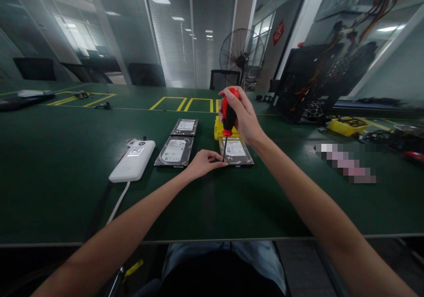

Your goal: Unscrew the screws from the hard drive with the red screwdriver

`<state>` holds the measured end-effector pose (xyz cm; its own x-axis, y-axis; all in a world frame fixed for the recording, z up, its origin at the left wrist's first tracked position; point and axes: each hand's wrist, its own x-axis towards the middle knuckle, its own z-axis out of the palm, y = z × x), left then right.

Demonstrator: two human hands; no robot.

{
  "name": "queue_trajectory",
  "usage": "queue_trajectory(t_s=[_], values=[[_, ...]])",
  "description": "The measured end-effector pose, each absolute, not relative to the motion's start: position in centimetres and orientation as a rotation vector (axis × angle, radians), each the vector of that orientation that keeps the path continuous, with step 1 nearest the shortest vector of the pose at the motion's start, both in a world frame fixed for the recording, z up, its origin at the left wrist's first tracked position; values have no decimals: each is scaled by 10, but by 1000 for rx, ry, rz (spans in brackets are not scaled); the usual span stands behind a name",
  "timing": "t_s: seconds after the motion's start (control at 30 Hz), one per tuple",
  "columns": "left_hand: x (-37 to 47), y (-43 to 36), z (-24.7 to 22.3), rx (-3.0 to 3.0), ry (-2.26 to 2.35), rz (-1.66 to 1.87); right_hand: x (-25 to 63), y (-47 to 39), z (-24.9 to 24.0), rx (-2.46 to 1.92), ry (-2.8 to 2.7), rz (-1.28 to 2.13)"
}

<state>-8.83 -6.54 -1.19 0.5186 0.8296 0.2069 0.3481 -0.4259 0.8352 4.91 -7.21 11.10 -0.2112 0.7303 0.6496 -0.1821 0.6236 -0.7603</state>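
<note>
A red and black screwdriver (pixel 229 111) stands nearly upright, its handle wrapped in my right hand (pixel 243 111). Its thin shaft reaches down to the near left corner of a hard drive (pixel 236 150) lying label up on the table. Beside that corner is my left hand (pixel 207 161), with thumb and forefinger drawn together around the screwdriver's tip. What they pinch there is too small to make out. Behind this drive, partly covered by my right hand, lies a yellow object (pixel 217 128). To the left, two more hard drives, a nearer one (pixel 175 150) and a farther one (pixel 186 126), lie end to end.
A white power bank (pixel 133 160) with a cable lies at the left. At the back right stands an open black computer case (pixel 311 80) with loose wires, near a yellow tray (pixel 347 126). Yellow tape outlines (pixel 198 99) mark the green table's far side.
</note>
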Motion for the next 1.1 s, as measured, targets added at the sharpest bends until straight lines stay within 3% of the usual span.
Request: queue_trajectory(t_s=[1.1], values=[[-86, -69, -9, 1919, 972, 810, 49, -69, 107, -455, -1643, 824]])
